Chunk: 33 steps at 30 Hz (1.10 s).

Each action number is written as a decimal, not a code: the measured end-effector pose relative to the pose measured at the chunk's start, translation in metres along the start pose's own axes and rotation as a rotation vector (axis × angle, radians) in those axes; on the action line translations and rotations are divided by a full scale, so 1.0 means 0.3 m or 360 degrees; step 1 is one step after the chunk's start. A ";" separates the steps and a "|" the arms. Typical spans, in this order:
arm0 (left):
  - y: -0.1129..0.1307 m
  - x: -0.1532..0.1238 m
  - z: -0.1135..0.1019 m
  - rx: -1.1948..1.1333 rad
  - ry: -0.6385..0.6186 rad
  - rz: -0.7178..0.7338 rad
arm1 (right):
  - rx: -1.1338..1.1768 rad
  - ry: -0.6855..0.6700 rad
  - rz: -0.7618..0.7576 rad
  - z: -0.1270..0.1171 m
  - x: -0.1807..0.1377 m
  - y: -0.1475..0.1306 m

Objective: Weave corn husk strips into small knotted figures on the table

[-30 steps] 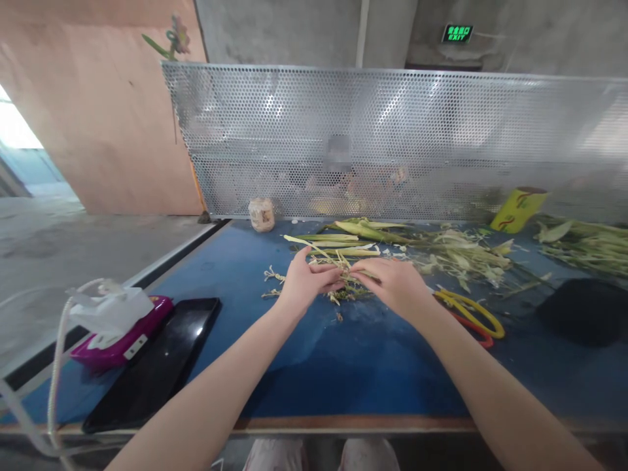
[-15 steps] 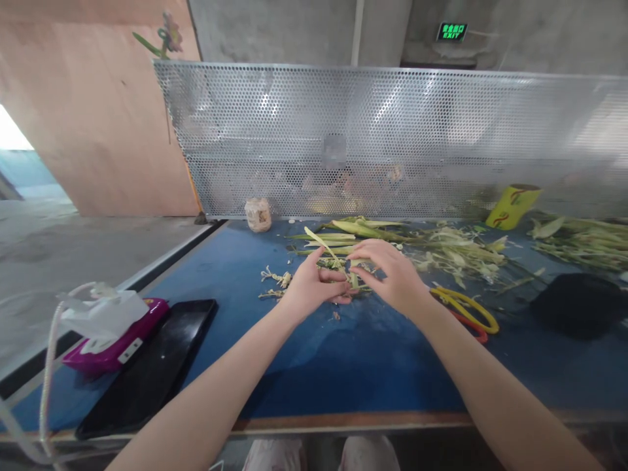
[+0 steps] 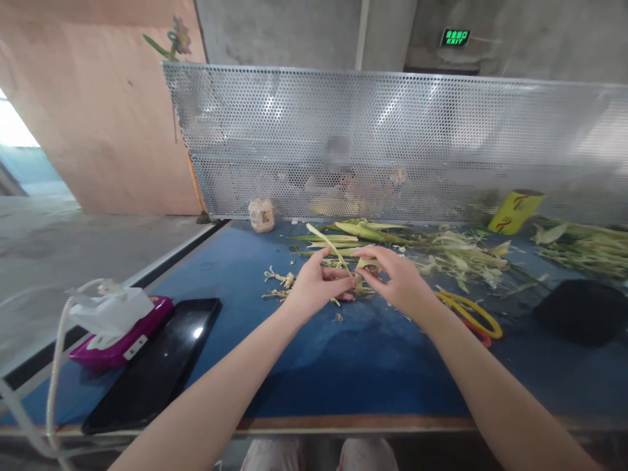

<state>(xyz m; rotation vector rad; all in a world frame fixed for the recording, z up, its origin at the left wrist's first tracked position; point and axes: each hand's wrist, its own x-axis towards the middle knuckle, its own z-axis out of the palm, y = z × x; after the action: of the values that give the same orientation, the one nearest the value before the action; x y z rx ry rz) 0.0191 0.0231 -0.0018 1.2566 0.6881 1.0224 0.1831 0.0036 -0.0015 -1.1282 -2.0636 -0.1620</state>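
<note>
Both hands meet over the middle of a blue table (image 3: 343, 366). My left hand (image 3: 314, 288) is closed, pinching a pale green leaf strip (image 3: 328, 243) that sticks up and away to the left. My right hand (image 3: 400, 281) is closed on the same small bundle of plant strips (image 3: 362, 267), fingertips touching those of the left hand. Scraps of plant stalk (image 3: 279, 278) lie on the table just left of my left hand.
A heap of green and pale stalks (image 3: 441, 252) lies behind the hands. Yellow and red scissors (image 3: 471, 314) rest right of my right wrist. A black phone (image 3: 157, 363), a magenta device (image 3: 118, 340), a jar (image 3: 261, 214), a yellow tube (image 3: 515, 210), a perforated metal screen (image 3: 392, 144).
The hands lifted the leaf bundle off the table and drew closer together. My right hand's fingers moved from spread above the bundle to a pinch on it.
</note>
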 end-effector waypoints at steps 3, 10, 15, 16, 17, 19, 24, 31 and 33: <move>-0.010 0.004 -0.002 0.0074 0.0028 0.0095 | 0.0007 0.0015 0.0012 0.005 0.000 -0.015; -0.023 0.029 -0.024 0.0212 0.0269 0.0256 | 0.0291 0.0074 0.0103 0.012 -0.003 -0.011; 0.008 0.037 -0.042 0.0190 0.0462 0.0340 | 0.0346 -0.0068 0.0073 0.023 0.004 0.024; 0.014 0.037 -0.045 0.0176 0.0496 0.0374 | 0.0310 -0.0088 0.0076 0.028 0.007 0.035; 0.020 0.038 -0.048 0.0163 0.0524 0.0404 | 0.0250 -0.0080 0.0085 0.034 0.010 0.047; 0.027 0.039 -0.055 0.0147 0.0567 0.0431 | 0.0074 0.0022 0.0124 0.042 0.016 0.074; 0.014 0.052 -0.072 0.0177 0.0623 0.0272 | -0.0205 0.0397 0.0245 -0.002 0.020 0.120; -0.007 0.057 -0.091 0.0338 0.0623 0.0237 | 0.0249 -0.0782 0.0166 -0.108 0.011 0.063; -0.009 0.051 -0.088 0.0399 0.0602 0.0244 | 0.0471 -0.0874 0.0150 -0.110 0.012 0.043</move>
<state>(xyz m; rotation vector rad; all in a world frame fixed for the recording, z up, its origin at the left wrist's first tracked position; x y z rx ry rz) 0.0031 0.0483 -0.0083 1.3603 1.0477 1.3514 0.2104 -0.0007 0.0208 -1.1654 -2.3909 0.5400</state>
